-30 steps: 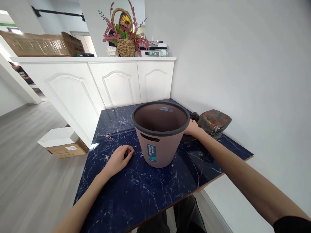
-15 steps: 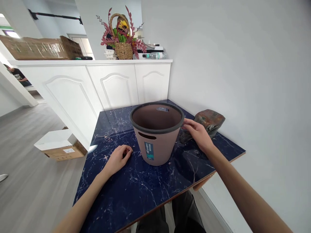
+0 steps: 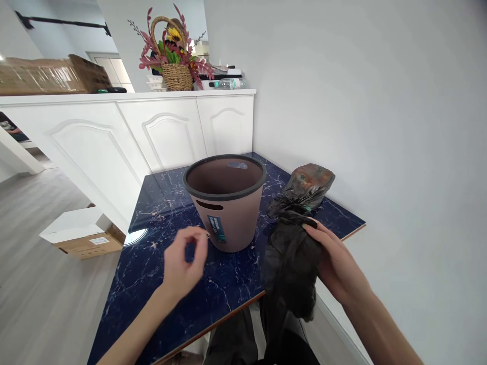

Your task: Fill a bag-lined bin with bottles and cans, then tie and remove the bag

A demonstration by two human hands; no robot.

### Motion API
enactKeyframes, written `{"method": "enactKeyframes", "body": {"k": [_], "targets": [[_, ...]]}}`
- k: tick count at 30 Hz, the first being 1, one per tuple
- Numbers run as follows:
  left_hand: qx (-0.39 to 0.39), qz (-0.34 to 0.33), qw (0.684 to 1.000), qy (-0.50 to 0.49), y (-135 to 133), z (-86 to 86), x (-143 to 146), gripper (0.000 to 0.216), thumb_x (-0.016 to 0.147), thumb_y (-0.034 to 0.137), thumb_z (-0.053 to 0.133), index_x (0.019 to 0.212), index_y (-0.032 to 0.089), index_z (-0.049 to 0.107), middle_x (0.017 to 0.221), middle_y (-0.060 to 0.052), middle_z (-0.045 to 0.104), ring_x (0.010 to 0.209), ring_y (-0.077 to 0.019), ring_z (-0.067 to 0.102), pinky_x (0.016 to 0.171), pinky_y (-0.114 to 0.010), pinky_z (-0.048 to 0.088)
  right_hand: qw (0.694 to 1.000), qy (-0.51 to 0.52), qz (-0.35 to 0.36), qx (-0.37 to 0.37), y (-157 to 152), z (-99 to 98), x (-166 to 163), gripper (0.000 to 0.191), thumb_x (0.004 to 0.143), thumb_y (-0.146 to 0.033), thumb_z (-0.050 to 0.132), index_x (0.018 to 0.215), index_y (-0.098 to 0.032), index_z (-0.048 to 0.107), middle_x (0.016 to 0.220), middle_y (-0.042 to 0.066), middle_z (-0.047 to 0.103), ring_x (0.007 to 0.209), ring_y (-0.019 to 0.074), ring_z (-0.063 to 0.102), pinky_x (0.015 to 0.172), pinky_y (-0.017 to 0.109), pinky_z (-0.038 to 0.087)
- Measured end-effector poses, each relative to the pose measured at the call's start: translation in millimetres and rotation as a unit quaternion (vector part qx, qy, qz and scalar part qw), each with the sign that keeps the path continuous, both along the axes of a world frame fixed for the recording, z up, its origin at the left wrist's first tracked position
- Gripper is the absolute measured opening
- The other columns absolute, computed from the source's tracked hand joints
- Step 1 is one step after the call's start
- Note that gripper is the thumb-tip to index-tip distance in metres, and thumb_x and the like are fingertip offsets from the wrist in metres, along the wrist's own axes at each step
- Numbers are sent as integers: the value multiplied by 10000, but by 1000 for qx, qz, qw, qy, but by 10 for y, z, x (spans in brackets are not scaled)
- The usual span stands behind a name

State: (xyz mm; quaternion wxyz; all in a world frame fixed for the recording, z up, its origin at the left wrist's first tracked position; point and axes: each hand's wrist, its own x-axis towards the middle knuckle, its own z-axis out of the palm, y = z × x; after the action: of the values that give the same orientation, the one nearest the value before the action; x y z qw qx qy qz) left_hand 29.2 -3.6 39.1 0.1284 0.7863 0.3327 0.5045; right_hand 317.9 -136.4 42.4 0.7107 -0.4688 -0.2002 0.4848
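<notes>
A brownish-pink garbage bin (image 3: 239, 223) with a dark rim stands upright on the blue marbled table (image 3: 163, 218). In my right hand (image 3: 338, 258) is a crumpled black plastic bag (image 3: 292, 258), thumb on its upper edge, hanging over the table's front edge. Just left of the bin, my left hand (image 3: 184, 261) is raised with fingers curled. Its thumb and forefinger meet in a ring near the bin's label, and nothing shows in them. Behind the held bag lies a dark see-through bag (image 3: 310, 182) with reddish contents against the wall; its crumpled end meets the held bag.
White cabinets (image 3: 167, 137) border the table's far side, with a flower basket (image 3: 177, 76), a plastic bottle (image 3: 230, 83) and a long cardboard box (image 3: 53, 76) on top. A grey wall (image 3: 327, 101) closes the right. Another carton (image 3: 83, 233) sits on the floor at left.
My right hand has moved from beside the bin toward me, now holding the black bag. My left hand has lifted off the table and its fingers have curled into a ring. The view has shifted right.
</notes>
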Motion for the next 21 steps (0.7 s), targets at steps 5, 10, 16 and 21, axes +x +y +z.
{"method": "enactKeyframes", "body": {"k": [5, 10, 16, 21], "targets": [[-199, -215, 939, 182, -494, 296, 267, 211, 1076, 406, 587, 1192, 231, 612, 894, -8, 696, 731, -154, 637, 651, -256, 483, 995, -5, 95, 17, -6, 157, -206, 437, 840, -495, 914, 1161, -283, 707, 986, 16, 763, 878, 206, 710, 711, 261, 544], [-248, -185, 937, 159, -531, 396, 327, 412, 1086, 500, 549, 796, 209, 563, 718, 23, 552, 663, -133, 529, 615, -254, 399, 993, -70, 86, 36, 12, 96, -234, 447, 877, -529, 890, 1187, -305, 659, 942, -7, 727, 891, 185, 684, 757, 258, 534], [-384, -118, 915, -42, -381, 318, 166, 444, 1058, 633, 555, 878, 229, 580, 607, 73, 499, 412, -101, 462, 429, -233, 396, 983, -166, 76, 29, -90, -108, -55, 499, 954, -573, 787, 1333, -357, 545, 1069, 20, 763, 893, 213, 710, 755, 312, 549], [-340, -62, 925, -158, -322, 297, 128, 417, 1067, 583, 593, 847, 229, 591, 595, 52, 531, 512, -119, 529, 537, -224, 472, 868, -452, 201, -37, -235, -130, -17, 241, 1029, -515, 665, 1058, -279, 624, 788, -5, 656, 717, 207, 627, 648, 322, 485]]}}
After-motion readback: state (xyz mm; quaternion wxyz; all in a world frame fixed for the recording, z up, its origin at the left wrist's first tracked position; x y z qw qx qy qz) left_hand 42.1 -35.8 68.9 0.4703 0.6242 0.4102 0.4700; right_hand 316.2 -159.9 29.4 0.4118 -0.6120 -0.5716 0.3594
